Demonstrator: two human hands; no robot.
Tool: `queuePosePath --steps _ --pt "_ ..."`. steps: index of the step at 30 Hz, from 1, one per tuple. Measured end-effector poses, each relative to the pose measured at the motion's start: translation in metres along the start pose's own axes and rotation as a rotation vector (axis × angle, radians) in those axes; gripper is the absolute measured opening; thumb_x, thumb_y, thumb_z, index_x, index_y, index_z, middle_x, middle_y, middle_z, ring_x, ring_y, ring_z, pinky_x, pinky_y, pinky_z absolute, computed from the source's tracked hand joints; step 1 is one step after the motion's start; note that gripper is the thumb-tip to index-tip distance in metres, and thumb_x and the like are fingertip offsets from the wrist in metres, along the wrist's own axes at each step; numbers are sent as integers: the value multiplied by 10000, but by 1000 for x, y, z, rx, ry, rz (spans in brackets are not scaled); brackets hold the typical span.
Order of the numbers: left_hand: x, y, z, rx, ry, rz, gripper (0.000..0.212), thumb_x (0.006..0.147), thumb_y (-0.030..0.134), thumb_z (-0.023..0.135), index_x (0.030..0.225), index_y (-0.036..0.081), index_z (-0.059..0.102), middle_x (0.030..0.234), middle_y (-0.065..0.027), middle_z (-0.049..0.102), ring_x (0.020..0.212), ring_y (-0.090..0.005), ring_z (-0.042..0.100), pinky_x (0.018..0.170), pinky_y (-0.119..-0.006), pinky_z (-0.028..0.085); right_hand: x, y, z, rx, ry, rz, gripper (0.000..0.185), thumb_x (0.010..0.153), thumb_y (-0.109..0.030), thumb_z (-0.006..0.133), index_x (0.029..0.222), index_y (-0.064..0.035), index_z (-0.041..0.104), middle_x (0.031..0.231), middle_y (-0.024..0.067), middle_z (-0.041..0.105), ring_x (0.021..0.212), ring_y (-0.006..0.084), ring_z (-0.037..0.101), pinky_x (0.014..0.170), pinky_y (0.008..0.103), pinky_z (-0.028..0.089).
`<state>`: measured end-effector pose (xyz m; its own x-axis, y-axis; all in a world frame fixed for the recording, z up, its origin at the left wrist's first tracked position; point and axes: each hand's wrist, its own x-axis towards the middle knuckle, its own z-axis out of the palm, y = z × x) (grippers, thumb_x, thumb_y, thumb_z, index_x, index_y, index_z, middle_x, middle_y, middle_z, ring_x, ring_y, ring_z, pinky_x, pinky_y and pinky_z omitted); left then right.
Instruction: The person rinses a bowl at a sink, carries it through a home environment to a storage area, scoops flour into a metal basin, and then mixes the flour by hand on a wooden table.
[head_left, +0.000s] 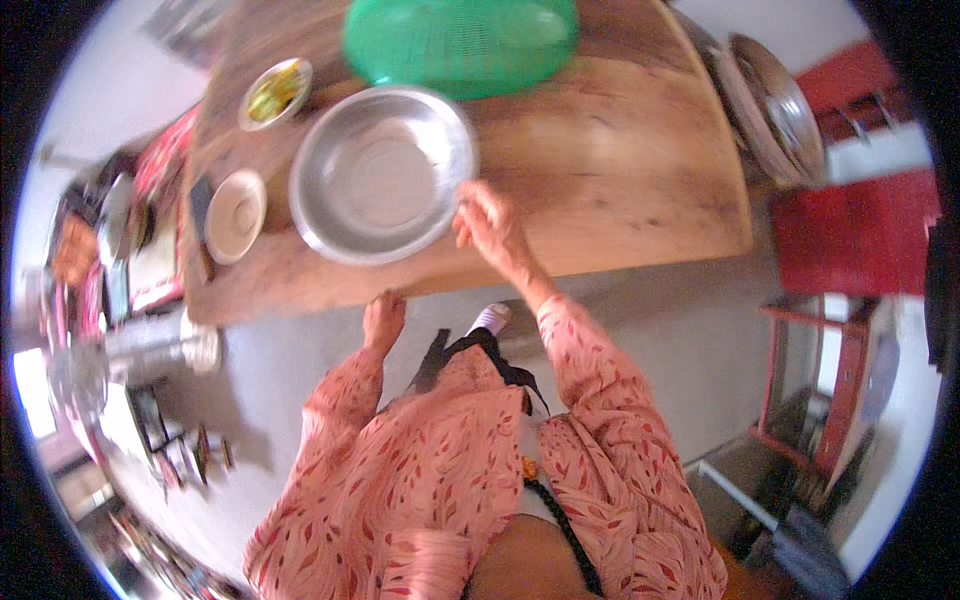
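Observation:
A wide, shallow metal basin (382, 180) stands on the wooden table (615, 172), with no contents visible in it. My right hand (491, 225) is at the basin's right rim, fingers bent and blurred; whether they grip the rim cannot be made out. At the table's front edge is my left hand (384, 319), its fingers curled in with nothing visible in them. To the left of the basin sits a pale, shallow bowl (236, 217). Farther back, a white bowl (274, 95) holds yellow-green food. Behind the basin lies a green mesh plastic cover or basket (461, 45).
Beside the table's right edge, large round pans or trays (776, 109) lean near a red cabinet (851, 232). A red wooden frame stand (817, 382) is lower right. Left of the table are cluttered goods (112, 232) and a pedestal fan (79, 379).

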<state>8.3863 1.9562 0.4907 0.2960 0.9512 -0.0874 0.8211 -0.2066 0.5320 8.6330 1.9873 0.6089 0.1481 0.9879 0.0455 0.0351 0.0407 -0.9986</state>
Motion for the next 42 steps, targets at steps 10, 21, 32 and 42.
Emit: queuePosePath --steps 10,21,32,42 --pt "28 177 101 -181 -341 521 91 771 115 533 763 24 533 725 -176 570 687 -361 554 609 -437 431 -314 143 -230 140 869 826 158 771 -217 596 777 -59 597 600 20 524 500 105 501 414 245 418" --pt "118 372 265 56 -387 253 229 733 243 592 860 56 558 802 -181 598 715 -358 575 616 -431 449 -560 255 -338 -826 330 1216 124 616 -225 584 604 -104 609 630 97 599 614 269 594 493 397 446" --pt "164 436 319 455 -372 305 334 660 298 670 922 98 619 864 -112 629 806 -259 594 705 -373 452 -512 262 -498 -819 320 1169 165 657 -231 581 687 -71 613 690 98 605 665 276 600 578 390 489" --pt "267 477 382 538 -789 280 300 690 269 654 900 61 611 927 -130 621 803 -259 594 687 -375 457 -414 255 -739 -723 947 533 129 673 -134 589 786 -72 585 678 63 583 691 244 601 581 351 491"
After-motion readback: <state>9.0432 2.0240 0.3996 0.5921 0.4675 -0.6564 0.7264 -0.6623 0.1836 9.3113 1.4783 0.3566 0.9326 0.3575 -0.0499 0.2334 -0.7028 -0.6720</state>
